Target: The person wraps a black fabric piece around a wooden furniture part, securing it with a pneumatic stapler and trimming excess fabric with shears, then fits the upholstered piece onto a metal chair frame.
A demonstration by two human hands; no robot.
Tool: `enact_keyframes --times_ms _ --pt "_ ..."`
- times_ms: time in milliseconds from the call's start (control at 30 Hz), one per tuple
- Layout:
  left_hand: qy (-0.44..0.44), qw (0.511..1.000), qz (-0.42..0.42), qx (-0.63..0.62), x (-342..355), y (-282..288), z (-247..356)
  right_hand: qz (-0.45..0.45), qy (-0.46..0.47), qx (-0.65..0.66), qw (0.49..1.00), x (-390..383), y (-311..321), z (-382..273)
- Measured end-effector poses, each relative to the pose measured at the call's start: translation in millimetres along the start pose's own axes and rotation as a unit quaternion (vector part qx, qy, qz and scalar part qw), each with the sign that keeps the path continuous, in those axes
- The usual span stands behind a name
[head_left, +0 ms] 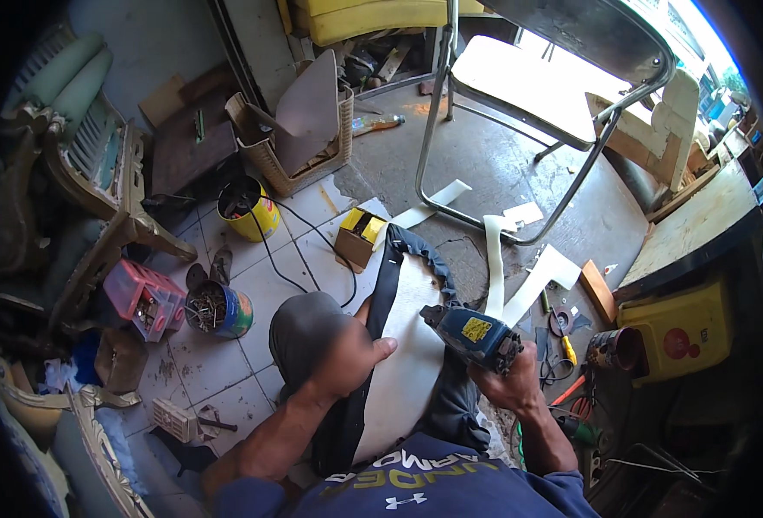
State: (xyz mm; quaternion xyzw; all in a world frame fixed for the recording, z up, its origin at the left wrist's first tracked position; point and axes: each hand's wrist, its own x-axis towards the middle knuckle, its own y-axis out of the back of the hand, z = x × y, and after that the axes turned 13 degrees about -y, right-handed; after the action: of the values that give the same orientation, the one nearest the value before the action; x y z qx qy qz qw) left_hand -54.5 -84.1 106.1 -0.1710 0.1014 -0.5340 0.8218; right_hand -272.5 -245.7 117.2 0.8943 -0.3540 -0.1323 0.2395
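A long seat panel [410, 337] stands in front of me, its pale backing board facing me. Black fabric [381, 293] is folded over the board's rim and gathered at the far end. My left hand [347, 361] grips the panel's left edge, thumb on the board and the other fingers mostly hidden. My right hand [511, 380] is wrapped round a dark blue staple gun [476, 335] with a yellow label. The gun's nose points left, over the board's right edge; whether it touches is unclear. A dark grey rounded form [299, 337], partly blurred, is beside my left hand.
Left, on the tiles, stand a tin of screws [217, 309], a pink plastic box [146, 298] and a yellow tin [249, 210] with a black cable. A small carton [360, 235] lies beyond the panel. A metal-framed chair [520, 86], white strips [495, 268] and scattered tools are right.
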Motion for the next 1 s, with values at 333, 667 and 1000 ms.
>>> enact_keyframes --times_ms 333,667,1000 --pt "-0.136 0.937 0.029 0.321 -4 5 -21 -0.095 0.144 -0.042 0.984 30 16 -42" --pt "-0.084 0.952 0.080 0.283 -16 -6 2 -0.041 0.068 -0.001 0.997 18 15 -27" --pt "0.018 0.990 0.075 0.117 53 27 80 0.207 -0.323 -0.285 0.879 -105 69 246"
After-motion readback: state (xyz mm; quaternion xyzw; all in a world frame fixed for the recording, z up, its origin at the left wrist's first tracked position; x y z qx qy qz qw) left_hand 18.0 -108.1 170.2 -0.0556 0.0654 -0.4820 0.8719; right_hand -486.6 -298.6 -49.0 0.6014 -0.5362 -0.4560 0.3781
